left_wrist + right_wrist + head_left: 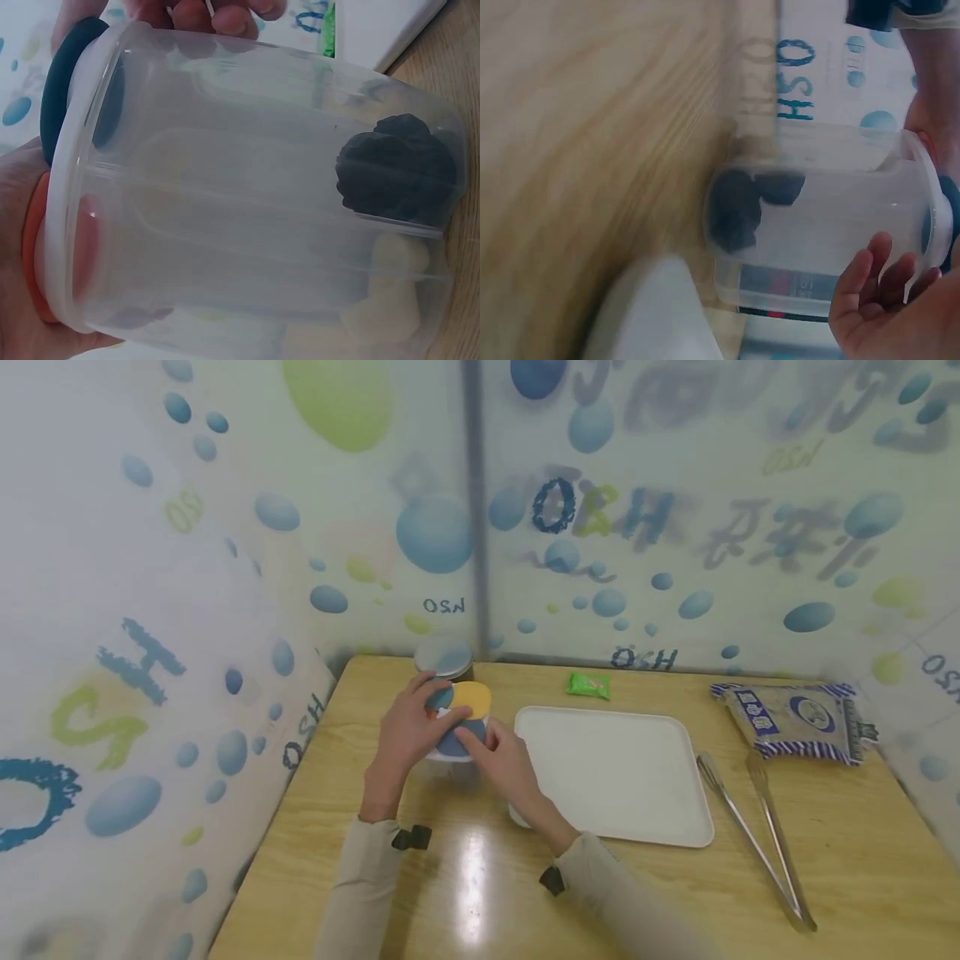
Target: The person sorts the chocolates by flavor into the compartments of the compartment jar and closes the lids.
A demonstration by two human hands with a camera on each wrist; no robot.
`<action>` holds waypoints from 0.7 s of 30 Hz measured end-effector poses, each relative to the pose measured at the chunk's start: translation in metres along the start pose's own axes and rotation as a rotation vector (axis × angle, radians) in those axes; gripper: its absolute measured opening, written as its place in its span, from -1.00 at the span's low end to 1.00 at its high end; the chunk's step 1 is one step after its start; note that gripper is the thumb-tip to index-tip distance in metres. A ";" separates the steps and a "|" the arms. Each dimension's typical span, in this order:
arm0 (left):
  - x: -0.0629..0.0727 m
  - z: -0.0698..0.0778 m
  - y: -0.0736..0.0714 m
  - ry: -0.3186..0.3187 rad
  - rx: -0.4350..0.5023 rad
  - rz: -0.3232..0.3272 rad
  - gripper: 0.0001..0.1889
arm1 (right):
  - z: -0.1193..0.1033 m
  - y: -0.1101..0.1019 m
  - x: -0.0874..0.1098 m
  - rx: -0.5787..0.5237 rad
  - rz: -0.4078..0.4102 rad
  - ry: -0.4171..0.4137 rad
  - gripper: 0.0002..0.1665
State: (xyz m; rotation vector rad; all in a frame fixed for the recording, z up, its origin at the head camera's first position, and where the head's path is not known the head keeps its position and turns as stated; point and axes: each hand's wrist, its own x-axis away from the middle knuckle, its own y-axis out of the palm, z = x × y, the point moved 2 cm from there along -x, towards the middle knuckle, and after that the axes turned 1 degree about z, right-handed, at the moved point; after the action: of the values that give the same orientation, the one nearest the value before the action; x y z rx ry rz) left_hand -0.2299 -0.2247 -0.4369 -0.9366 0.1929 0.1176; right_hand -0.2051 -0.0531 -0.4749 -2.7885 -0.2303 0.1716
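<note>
A clear plastic container (225,165) with inner dividers stands on the table. Its round lid (472,700) has coloured flaps in yellow, blue, teal and orange-red. Through the wall show a dark lump (397,169) and pale chunks (386,304), in separate compartments at the bottom. My left hand (405,727) grips the lid from the left, thumb stretched across its top. From the right, my right hand (513,764) holds the lid's near edge, thumb on the blue flap. Its other fingers curl beside the container's upper wall in the right wrist view.
Behind the container stands a jar with a pale lid (444,653). To the right lie a white tray (611,777), metal tongs (783,852) and a blue-and-white food packet (798,722). A small green packet (588,685) lies behind the tray. Patterned walls border the table.
</note>
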 end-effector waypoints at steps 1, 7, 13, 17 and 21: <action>-0.001 0.001 0.000 0.001 0.001 -0.001 -0.31 | 0.001 0.000 0.001 -0.025 0.011 0.009 -0.42; -0.003 0.002 -0.001 0.004 -0.011 0.005 -0.29 | 0.000 0.003 0.003 -0.062 0.026 0.006 -0.43; 0.001 0.000 -0.002 -0.010 -0.067 0.016 -0.28 | -0.002 0.006 0.006 -0.012 -0.001 0.030 -0.42; 0.002 -0.001 -0.004 -0.009 -0.061 0.021 -0.32 | -0.003 0.006 0.006 -0.017 -0.003 0.018 -0.42; 0.002 -0.003 -0.003 0.001 -0.013 0.054 -0.35 | -0.002 0.003 0.003 0.007 0.000 -0.024 -0.43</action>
State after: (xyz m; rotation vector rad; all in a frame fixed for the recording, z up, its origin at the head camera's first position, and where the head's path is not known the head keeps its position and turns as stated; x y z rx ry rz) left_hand -0.2275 -0.2292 -0.4364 -0.9446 0.2184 0.1689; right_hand -0.2017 -0.0558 -0.4746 -2.7810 -0.2351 0.2049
